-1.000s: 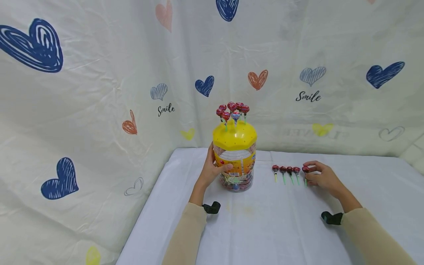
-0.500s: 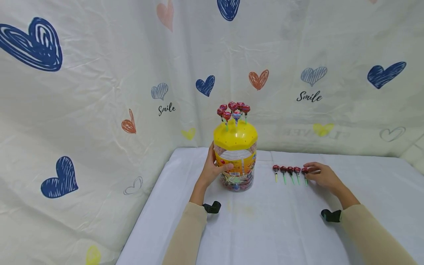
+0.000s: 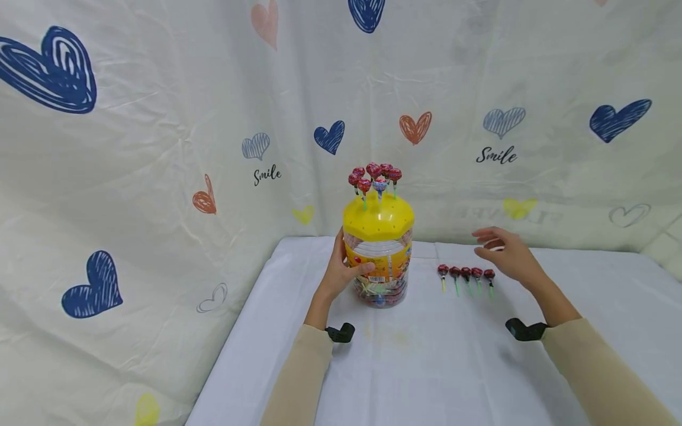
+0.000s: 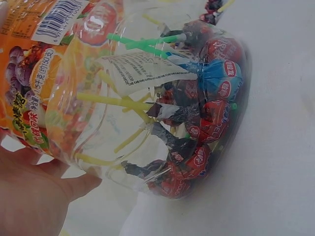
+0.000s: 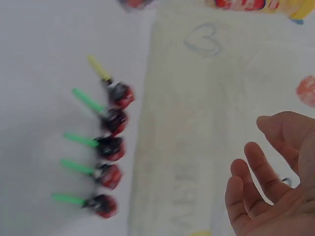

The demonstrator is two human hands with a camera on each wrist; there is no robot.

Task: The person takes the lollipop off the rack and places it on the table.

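A clear plastic jar with a yellow lid stands upright on the table. Several wrapped lollipops stick up from the lid, mostly red, one blue. My left hand grips the jar's left side, thumb across the orange label. Through the jar's wall, the left wrist view shows lollipops lying at the bottom. To the right of the jar, several red lollipops lie in a row, sticks toward me. Above the row's right end my right hand is raised, fingers loosely bent, holding nothing.
White cloth covers the table. Behind it hangs a white curtain printed with hearts. A dark camera mount sits on each wrist, the left mount low in front of the jar.
My right hand has let go of the rightmost lollipop in the row and lifted up and away from it. That lollipop stays on the cloth. The left hand and jar have not moved.
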